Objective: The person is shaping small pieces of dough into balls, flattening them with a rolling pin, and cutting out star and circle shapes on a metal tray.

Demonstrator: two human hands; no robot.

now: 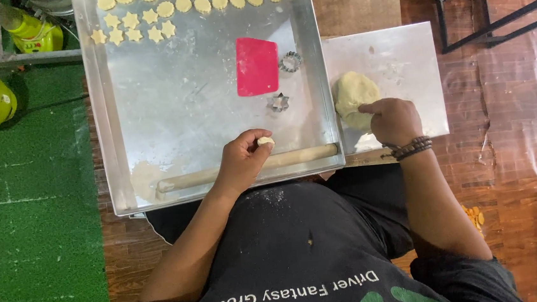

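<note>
Small pale dough scrap [266, 141] pinched in left hand [242, 159] over large shiny metal tray [169, 107], above long wooden rolling pin [294, 157]; scrap could be dropped or smeared

Right hand [395, 119] curled, fingers pressed into pale yellow dough lump [354, 98] on small steel sheet [401, 57]; sheet may be shoved, dough torn

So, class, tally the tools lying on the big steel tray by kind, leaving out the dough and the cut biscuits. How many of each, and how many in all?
Flat red plastic scraper: 1
Small metal cookie cutters: 2
Long wooden rolling pin: 1
Total: 4
</note>
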